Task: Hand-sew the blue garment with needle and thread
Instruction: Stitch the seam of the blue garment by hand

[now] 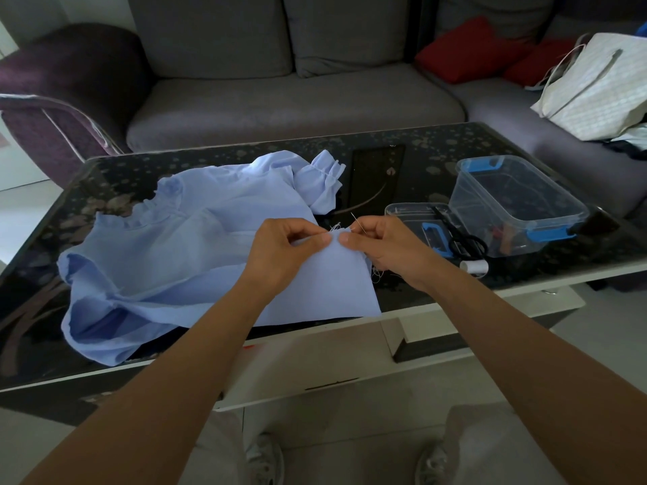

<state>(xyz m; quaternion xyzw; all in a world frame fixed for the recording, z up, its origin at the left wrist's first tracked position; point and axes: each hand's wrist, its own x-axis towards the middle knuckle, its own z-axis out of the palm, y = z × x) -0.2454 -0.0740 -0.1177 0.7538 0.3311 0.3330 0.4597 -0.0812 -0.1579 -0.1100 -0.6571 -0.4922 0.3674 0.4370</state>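
The light blue garment (182, 239) lies spread over the dark glass table (402, 162), ruffled cuff at the back. My left hand (283, 250) pinches a raised frayed corner of the fabric between thumb and fingers. Right beside it, my right hand (381, 246) grips the same corner and holds a thin needle (356, 221) whose tip sticks up and back. Loose thread ends show at the fabric's edge. A white thread spool (474, 267) lies on the table to the right of my right wrist.
A clear plastic box with blue clasps (514, 201) stands at the right, its lid (413, 211) flat beside it with black scissors (462, 239) on top. A grey sofa (280, 99) sits behind the table, with red cushions and a white bag (595, 89).
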